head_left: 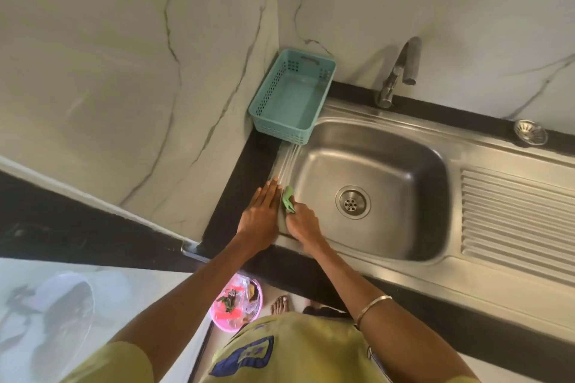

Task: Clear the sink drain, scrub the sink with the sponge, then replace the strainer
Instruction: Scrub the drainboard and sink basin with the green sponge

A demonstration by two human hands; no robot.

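The right hand grasps a green scrubbing sponge on the stainless steel sink rim, the flat, released left hand just beside it.

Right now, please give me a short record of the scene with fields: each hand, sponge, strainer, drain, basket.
left hand: flat, fingers straight, resting on the sink's left rim
right hand: grips the green sponge at the left edge of the basin
strainer: out of the drain, lying on the rim at the far right, near the wall
drain: uncovered, looks free of debris
basket: teal, nothing in it, in the back left corner, overhanging the sink rim
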